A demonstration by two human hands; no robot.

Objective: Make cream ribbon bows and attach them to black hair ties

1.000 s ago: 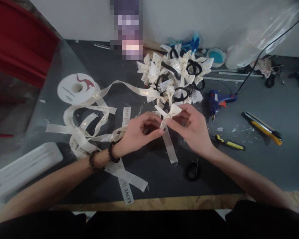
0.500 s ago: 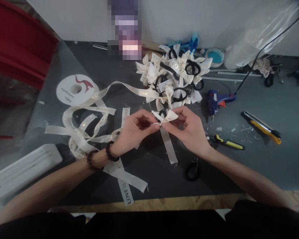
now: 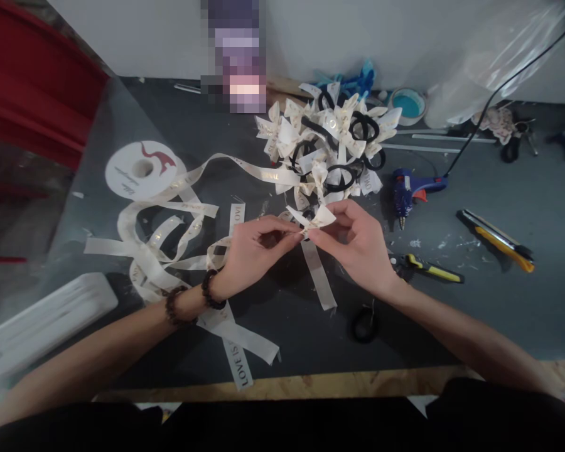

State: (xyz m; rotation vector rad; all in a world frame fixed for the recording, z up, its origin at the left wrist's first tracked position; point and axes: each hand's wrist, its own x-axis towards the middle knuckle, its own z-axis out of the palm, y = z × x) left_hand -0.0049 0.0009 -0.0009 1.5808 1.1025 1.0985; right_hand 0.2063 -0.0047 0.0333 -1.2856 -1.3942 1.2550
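Observation:
Between my two hands is a cream ribbon bow (image 3: 321,217) with gold print, and part of a black hair tie shows behind it. My right hand (image 3: 358,242) pinches the bow between thumb and fingers. From the other side, my left hand (image 3: 268,248) has thumb and fingertips pressed together at the bow's lower left edge. A loose strip of ribbon (image 3: 319,276) lies below the bow on the table. Just beyond my hands is a pile of finished-looking bows on black hair ties (image 3: 329,135). A single black hair tie (image 3: 365,323) lies nearer me, to the right.
At left are a ribbon spool (image 3: 144,169), tangled printed ribbon (image 3: 145,263) and a white plastic case (image 3: 51,323). Rightward lie a blue glue gun (image 3: 407,188) with its cord, a yellow cutter (image 3: 435,270), a larger utility knife (image 3: 496,240) and a tape roll (image 3: 407,107).
My left fingers have straightened and drawn closer together, their tips shifting slightly right toward the bow. My right hand and the bow have hardly moved.

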